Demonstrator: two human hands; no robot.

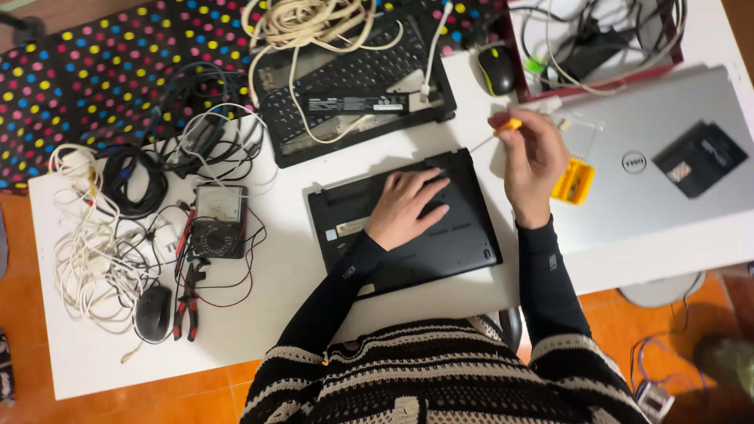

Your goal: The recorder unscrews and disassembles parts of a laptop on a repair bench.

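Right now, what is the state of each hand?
Left hand: open, flat on the black laptop.
Right hand: closed, holding a yellow-handled screwdriver.

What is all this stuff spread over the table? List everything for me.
Black laptop: one, black, table centre, under the left hand.
Silver laptop: one, silver, closed, right side.
Keyboard panel: one, black, behind the black laptop, cables over it.
Screwdriver: one, yellow handle, in the right hand.
Bit case: one, yellow, on the silver laptop.
Multimeter: one, dark, left of centre.
Pliers: one, red and black, near the front left.
Mice: two, one front left, one at the back.
Cables: many, white and black, left side.
Left hand: flat on the black laptop.
Right hand: holding the screwdriver.
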